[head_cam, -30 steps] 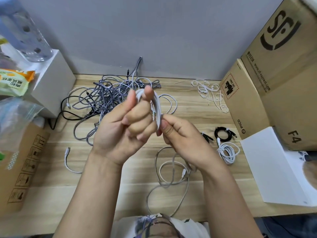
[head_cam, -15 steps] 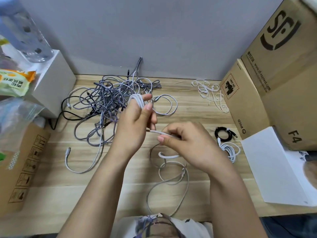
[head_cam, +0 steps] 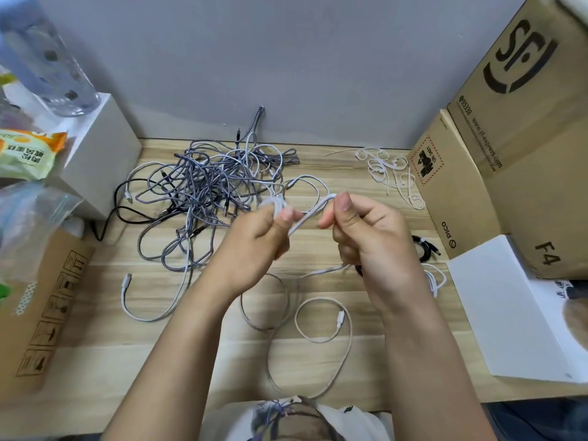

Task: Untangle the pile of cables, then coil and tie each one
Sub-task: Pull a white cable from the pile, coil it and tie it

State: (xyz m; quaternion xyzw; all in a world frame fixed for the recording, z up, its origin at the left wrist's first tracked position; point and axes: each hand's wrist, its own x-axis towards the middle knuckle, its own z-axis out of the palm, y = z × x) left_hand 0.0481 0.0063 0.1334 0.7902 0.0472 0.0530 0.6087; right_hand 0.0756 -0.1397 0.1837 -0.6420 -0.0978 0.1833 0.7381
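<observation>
Nearest the camera, slack loops of a white cable point(head_cam: 321, 319) are seen lying on the wooden table point(head_cam: 95, 361), its connector end resting inside one loop. From these loops the cable is led up to the two raised hands. The right hand point(head_cam: 372, 237) is closed on the cable, a bend of it pinched between thumb and forefinger. The left hand point(head_cam: 254, 240) is closed on a small coil of the same cable, held at the fingertips. The hands are held close together, not touching. To the right, a coiled black cable point(head_cam: 424, 248) and a coiled white cable point(head_cam: 436, 280) are laid near a cardboard box point(head_cam: 458, 198). Farther back, the tangled pile of cables point(head_cam: 206, 189) is spread against the wall, with loose white ties point(head_cam: 388, 173) to its right.
</observation>
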